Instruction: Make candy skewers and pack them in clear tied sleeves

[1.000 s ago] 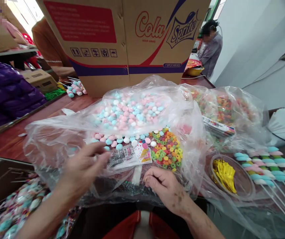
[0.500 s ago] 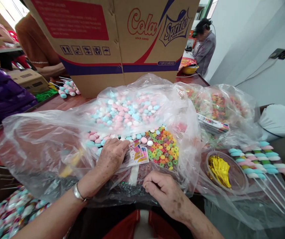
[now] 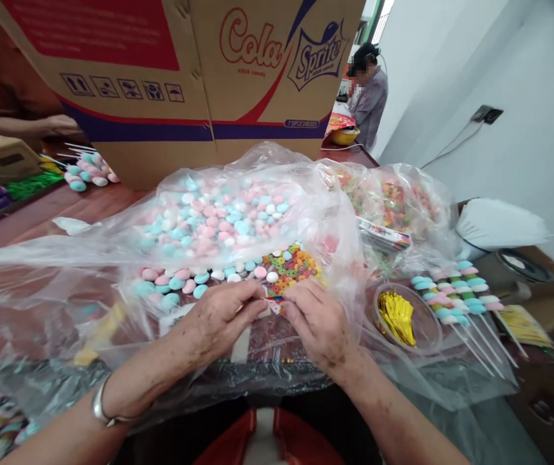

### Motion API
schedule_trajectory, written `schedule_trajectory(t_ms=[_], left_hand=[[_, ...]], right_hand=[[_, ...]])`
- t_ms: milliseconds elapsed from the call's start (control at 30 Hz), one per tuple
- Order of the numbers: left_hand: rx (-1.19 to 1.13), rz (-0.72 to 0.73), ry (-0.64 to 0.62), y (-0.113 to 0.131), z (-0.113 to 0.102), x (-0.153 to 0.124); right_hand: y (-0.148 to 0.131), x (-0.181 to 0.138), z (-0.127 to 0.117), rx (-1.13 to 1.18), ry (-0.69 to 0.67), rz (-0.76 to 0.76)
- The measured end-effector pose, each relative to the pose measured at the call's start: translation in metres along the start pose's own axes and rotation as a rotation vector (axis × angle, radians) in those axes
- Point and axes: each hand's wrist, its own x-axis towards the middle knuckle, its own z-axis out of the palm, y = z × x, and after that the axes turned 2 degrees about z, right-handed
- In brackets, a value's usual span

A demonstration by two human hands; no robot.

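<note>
My left hand (image 3: 228, 311) and my right hand (image 3: 323, 323) meet over the front of the table. Their fingertips pinch a small colourful printed card (image 3: 275, 299) between them; most of it is hidden by the fingers. Just behind, pink, blue and white oval marshmallows (image 3: 201, 278) lie at the mouth of a clear plastic bag (image 3: 83, 245). Colourful ring-shaped gummies (image 3: 290, 265) are heaped behind my right hand, partly covered by it.
A round clear tub (image 3: 430, 332) of gold twist ties (image 3: 397, 320) stands at right, beside several marshmallow skewers (image 3: 461, 290). A large carton (image 3: 199, 77) rises at the back. Bagged gummies (image 3: 398, 200) lie back right. Two other people are farther off.
My left hand has left the stack of printed cards and come right. My right hand has risen to meet it, and both now pinch a card. The view has turned slightly right.
</note>
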Motion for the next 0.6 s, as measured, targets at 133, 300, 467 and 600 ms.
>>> schedule_trajectory(t_ms=[133,300,467,600], left_hand=[[-0.13,-0.075,-0.105,-0.001,0.003,0.005],[-0.211,-0.048,-0.205,-0.007,0.005,0.007],[-0.24,0.027,-0.23,-0.01,0.01,0.009],[-0.28,-0.014,-0.203,-0.012,0.015,0.01]], right_hand=[[0.007,-0.003,-0.007,0.087,-0.018,0.061],[0.008,-0.006,-0.016,0.244,-0.123,0.252],[0.007,-0.003,-0.023,0.486,-0.246,0.44],[0.007,-0.005,-0.021,0.465,-0.156,0.448]])
